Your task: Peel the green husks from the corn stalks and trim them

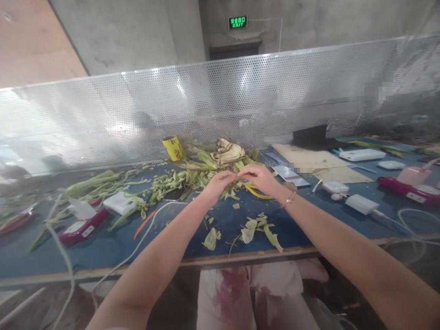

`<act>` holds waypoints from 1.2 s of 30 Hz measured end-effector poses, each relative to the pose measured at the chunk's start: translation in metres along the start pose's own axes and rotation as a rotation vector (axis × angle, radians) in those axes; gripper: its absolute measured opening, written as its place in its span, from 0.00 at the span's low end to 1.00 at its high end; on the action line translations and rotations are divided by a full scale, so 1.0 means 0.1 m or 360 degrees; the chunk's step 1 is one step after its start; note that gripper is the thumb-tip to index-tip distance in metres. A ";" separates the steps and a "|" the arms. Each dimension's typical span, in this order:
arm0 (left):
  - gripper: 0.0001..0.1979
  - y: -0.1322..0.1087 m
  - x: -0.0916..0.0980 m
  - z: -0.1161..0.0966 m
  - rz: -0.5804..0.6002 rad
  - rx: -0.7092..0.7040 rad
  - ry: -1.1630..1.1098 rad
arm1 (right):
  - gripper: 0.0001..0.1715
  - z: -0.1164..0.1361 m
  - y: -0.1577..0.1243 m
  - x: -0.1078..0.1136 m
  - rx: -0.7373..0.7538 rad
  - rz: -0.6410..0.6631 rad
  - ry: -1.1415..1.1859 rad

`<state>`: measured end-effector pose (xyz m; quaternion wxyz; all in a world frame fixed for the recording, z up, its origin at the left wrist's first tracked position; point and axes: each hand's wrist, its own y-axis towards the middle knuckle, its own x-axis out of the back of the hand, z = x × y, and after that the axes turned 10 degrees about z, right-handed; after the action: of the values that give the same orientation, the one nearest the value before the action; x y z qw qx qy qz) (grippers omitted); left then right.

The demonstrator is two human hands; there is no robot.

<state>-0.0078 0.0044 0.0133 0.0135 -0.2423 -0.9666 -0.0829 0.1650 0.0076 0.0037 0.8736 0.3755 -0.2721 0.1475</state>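
Observation:
Both my arms reach forward over a blue table [309,215]. My left hand [220,181] and my right hand [257,176] meet at the middle of the table, fingers pinched together on a piece of green plant stalk in a heap of green stalks and leaves [185,178]. A thin bracelet sits on my right wrist. A dried yellowish husk bundle [227,152] lies just behind my hands. A yellow strip [256,193] lies under my right hand. Torn leaf scraps [254,229] lie near the front edge.
A perforated metal screen [220,105] closes the table's far side. A yellow cup [174,147] stands by it. White boxes, chargers and cables [360,204], magenta devices [82,229] [409,190], cardboard [309,158] and more stalks [92,183] lie around.

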 end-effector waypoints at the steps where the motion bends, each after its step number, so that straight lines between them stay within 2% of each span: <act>1: 0.08 0.00 0.01 -0.01 0.0011 0.0028 -0.0028 | 0.10 0.00 0.00 0.01 0.0046 0.0043 -0.0035; 5: 0.11 -0.01 0.03 -0.02 0.0016 0.0086 -0.0102 | 0.14 -0.03 -0.03 0.03 0.0181 0.0191 -0.0226; 8: 0.13 0.01 0.04 0.02 0.0025 0.0061 -0.0031 | 0.12 -0.03 -0.04 0.01 0.0244 0.0178 -0.0428; 16: 0.13 0.07 0.07 0.16 0.0159 -0.0176 0.0564 | 0.10 0.01 -0.06 0.02 0.0204 0.0052 -0.0650; 21: 0.10 0.03 0.02 0.12 0.0053 -0.0211 0.0824 | 0.12 0.01 -0.06 0.01 0.0428 0.0078 -0.0809; 23: 0.10 0.01 0.00 0.09 -0.0014 -0.0240 0.0886 | 0.12 0.03 -0.06 0.00 0.0444 0.0040 -0.0853; 25: 0.10 0.00 0.00 0.07 -0.0026 -0.0292 0.0931 | 0.12 0.05 -0.06 -0.02 0.0439 0.0009 -0.0846; 30: 0.07 0.01 0.02 0.09 0.0057 -0.0283 0.0929 | 0.11 0.06 -0.05 -0.05 0.0518 0.0119 -0.0743; 36: 0.05 0.04 0.02 0.11 0.0074 -0.0247 0.0715 | 0.10 0.04 -0.05 -0.07 0.0432 0.0017 -0.0524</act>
<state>-0.0077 0.0104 0.0032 0.2114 -0.2402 -0.9242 -0.2085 0.1600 0.0005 -0.0009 0.7579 0.5074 -0.3908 0.1240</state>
